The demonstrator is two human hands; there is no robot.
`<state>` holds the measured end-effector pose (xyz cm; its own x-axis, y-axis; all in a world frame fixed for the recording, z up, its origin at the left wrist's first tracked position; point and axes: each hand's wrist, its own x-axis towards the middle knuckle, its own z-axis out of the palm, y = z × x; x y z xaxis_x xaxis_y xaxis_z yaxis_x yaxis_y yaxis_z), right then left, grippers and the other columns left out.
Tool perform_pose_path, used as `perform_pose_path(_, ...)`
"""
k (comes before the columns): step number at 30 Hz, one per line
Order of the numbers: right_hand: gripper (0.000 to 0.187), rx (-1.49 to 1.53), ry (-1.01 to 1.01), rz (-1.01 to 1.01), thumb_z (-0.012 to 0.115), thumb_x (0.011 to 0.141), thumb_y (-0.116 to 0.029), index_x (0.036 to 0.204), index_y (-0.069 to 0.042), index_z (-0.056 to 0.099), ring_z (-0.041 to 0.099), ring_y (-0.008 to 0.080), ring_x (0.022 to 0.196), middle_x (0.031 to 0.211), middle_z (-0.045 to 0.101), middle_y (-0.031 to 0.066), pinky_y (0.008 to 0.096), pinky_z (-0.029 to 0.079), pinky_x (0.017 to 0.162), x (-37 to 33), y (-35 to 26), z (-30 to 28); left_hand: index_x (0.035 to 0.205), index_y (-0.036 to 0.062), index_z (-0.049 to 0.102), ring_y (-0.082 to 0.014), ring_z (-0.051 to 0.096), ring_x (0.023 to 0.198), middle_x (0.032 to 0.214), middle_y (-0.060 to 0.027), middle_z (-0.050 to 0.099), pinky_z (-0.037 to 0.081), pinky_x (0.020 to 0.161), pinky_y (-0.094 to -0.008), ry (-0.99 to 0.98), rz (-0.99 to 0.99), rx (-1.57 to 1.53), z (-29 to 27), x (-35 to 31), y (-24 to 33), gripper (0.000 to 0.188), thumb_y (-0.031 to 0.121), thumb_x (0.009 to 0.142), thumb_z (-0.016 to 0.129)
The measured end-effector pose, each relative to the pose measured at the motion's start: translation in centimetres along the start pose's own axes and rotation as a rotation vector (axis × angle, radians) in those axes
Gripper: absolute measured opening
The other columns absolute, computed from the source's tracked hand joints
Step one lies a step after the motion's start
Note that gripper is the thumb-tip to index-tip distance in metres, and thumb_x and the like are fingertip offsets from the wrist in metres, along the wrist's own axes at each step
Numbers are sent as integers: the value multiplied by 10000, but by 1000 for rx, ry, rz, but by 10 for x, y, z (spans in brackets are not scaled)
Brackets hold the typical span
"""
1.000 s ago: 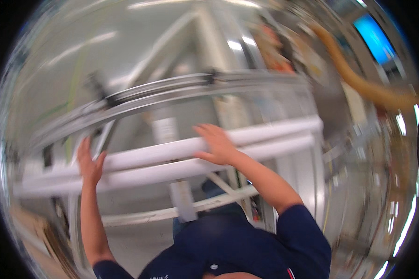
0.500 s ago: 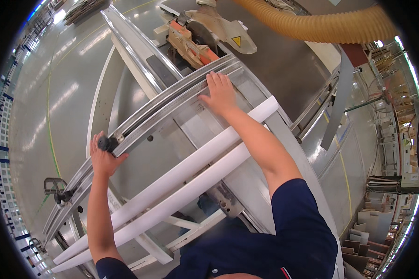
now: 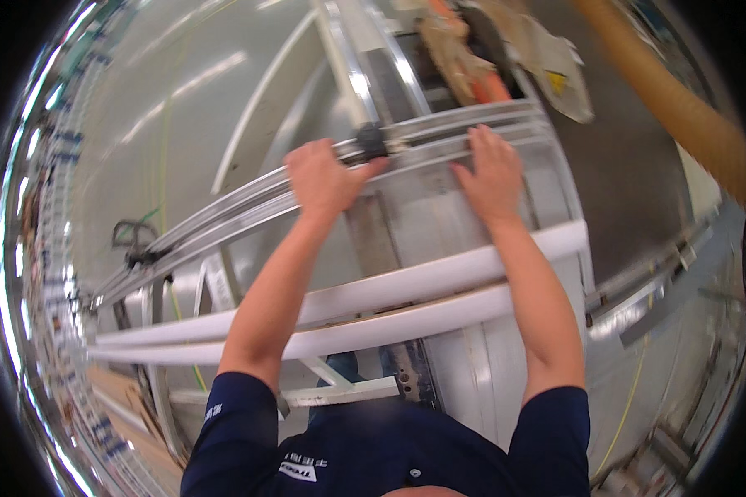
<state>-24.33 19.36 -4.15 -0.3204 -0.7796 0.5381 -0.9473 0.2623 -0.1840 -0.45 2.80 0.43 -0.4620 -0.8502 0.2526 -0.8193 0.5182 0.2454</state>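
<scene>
Left hand (image 3: pixel 322 180) palm-down at the metal rail (image 3: pixel 257 192), finger grip unclear through blur; right hand (image 3: pixel 492 176) palm-down, outstretched, open.

Grey metal table (image 3: pixel 439 219), solid panel on right side, open framework on left. Two long white strips (image 3: pixel 394 286) lie across it, roughly parallel, narrow gap between. Farther strip's right end sits near table's right edge; left ends reach over the open frame, blurred. Metal rail (image 3: pixel 427 157) runs along far edge, black block (image 3: pixel 371 142) mounted on it. Glossy grey floor (image 3: pixel 141 157) below, visible through the frame gaps; yellow line (image 3: pixel 634 389) on floor at right.
</scene>
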Motion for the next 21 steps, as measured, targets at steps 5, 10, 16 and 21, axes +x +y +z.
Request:
perform_pose_path(5,700,0,49,1,841,777,-286,1410,-100,605,546,320,1278,1462,591,83,457,426,1094,1,-1,4,882,27,724,-310,612,965,876,-128,676,357,1028,-448,164,27,-95,19,8,37,776,763,648,799)
perform_pose_path(10,682,-32,28,-3,843,772,-284,1392,-111,619,548,315,1266,1457,596,66,457,432,1089,3,-2,1,826,79,741,-295,623,857,775,-89,668,386,952,-421,245,28,-156,36,10,50,586,650,709,798)
perform_pose_path(16,669,-40,9,-11,851,769,-293,1373,-109,631,547,317,1266,1442,601,69,459,434,1083,1,8,1,826,59,729,-315,625,863,807,-125,680,381,985,-438,257,96,-132,16,-2,4,589,637,722,777)
perform_pose_path(21,695,-17,31,-3,863,760,-318,1379,-105,626,545,316,1267,1436,598,71,466,438,1066,0,4,5,1058,66,749,-330,597,1011,999,-127,687,376,1054,-442,259,85,-54,9,-16,-64,692,670,725,793)
